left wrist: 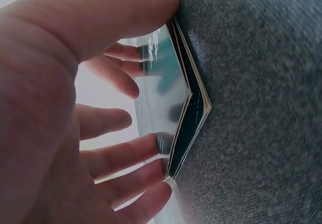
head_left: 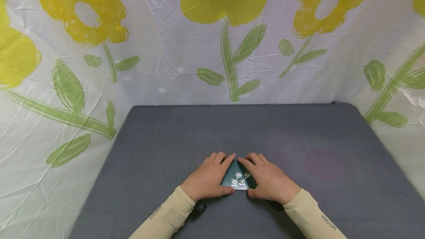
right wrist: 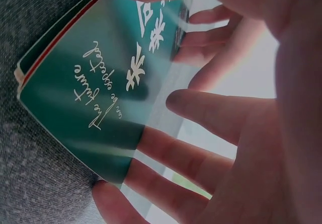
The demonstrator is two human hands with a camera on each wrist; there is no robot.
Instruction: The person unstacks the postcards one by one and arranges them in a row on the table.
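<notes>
A small dark green notebook (head_left: pixel 237 182) with white Chinese characters lies on the grey cloth between both hands. My left hand (head_left: pixel 207 180) holds its left side, thumb along the near edge and fingers curved toward the far edge. At the right side my right hand (head_left: pixel 270 182) grips it the same way. In the left wrist view, the notebook (left wrist: pixel 173 100) shows a layered edge, its top cover slightly apart from the dark layer beneath. The right wrist view shows the notebook's cover (right wrist: pixel 55 103) with white English handwriting and a red strip along one edge.
A grey cloth-covered table (head_left: pixel 159 139) spreads around the hands. Behind and beside it hangs a white curtain (head_left: pixel 159 47) printed with yellow flowers and green stems. A small black object (head_left: pixel 200 207) shows under the left wrist.
</notes>
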